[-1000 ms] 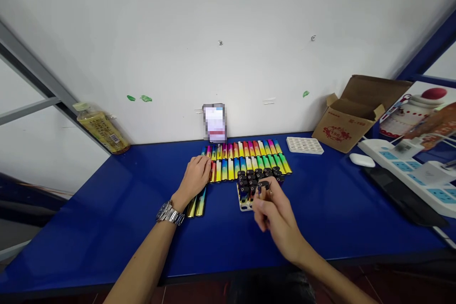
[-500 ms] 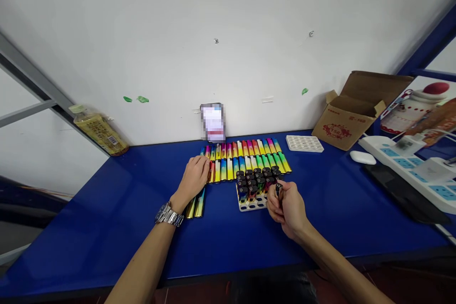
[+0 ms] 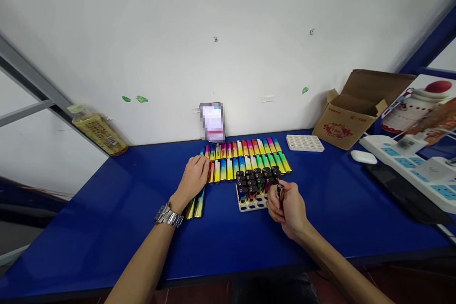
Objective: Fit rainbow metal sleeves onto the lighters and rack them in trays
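at the right edge of a white plastic tray with oval holes, our right hand has its fingers closed around a black-topped lighter, whose body is mostly hidden. beside it, shiny multicoloured lighters with black caps stand upright in the tray, bare holes showing along its front. our left hand lies palm down by the left end of two rows of metallic two-tone lighters; we cannot tell whether its fingers grip anything. two gold-ended lighters stick out beneath it. farther out, a phone with a bright screen leans on the white wall, and an open brown cardboard box sits toward the right of our glossy blue table
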`<state>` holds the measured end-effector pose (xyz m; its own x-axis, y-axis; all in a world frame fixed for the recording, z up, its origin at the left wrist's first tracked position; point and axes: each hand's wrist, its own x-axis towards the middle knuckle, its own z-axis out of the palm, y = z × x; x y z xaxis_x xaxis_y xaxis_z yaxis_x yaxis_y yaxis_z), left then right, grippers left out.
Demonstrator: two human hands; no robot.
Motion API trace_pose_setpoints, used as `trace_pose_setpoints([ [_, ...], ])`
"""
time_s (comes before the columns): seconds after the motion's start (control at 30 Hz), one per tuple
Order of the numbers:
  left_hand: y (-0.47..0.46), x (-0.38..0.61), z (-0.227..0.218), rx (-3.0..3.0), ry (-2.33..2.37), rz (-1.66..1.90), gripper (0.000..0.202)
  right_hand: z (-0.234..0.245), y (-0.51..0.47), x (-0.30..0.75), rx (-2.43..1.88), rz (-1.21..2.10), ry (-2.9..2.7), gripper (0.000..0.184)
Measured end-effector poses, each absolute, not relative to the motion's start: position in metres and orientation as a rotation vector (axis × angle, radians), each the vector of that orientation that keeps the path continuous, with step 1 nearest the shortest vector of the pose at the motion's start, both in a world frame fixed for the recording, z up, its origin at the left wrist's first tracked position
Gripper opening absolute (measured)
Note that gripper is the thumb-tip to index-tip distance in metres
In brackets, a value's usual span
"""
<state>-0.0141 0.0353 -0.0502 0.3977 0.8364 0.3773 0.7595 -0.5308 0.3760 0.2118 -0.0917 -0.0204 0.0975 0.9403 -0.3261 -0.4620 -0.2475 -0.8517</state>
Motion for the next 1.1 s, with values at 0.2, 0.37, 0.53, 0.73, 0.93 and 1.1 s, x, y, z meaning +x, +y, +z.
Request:
trace_pose_setpoints([
  [0.2,0.033,-0.011,-0.047,2.517,1.439,0.807,0.031,-0.022,-0.092,0.212,-1.127,1.482,-0.629,0.051],
  [0.37,0.034,-0.012,-0.047,2.518,1.440,0.817,0.030,-0.028,-0.091,0.213,-1.120,1.487,-0.652,0.052],
  [0.53,0.034,-0.012,-0.048,2.513,1.443,0.806,0.030,-0.030,-0.095,0.216,-1.053,1.406,-0.878,0.050],
  [0.73,0.035,-0.013,-0.049,2.499,1.453,0.816,0.031,-0.026,-0.104,0.222,-1.000,1.154,-1.248,0.029],
  [0.93,0.034,-0.013,-0.048,2.497,1.451,0.807,0.030,-0.028,-0.109,0.232,-1.130,0.551,-1.605,0.021],
  [1.1,0.034,-0.012,-0.048,2.517,1.439,0.813,0.030,-0.038,-0.108,0.231,-1.094,0.349,-1.636,0.020],
])
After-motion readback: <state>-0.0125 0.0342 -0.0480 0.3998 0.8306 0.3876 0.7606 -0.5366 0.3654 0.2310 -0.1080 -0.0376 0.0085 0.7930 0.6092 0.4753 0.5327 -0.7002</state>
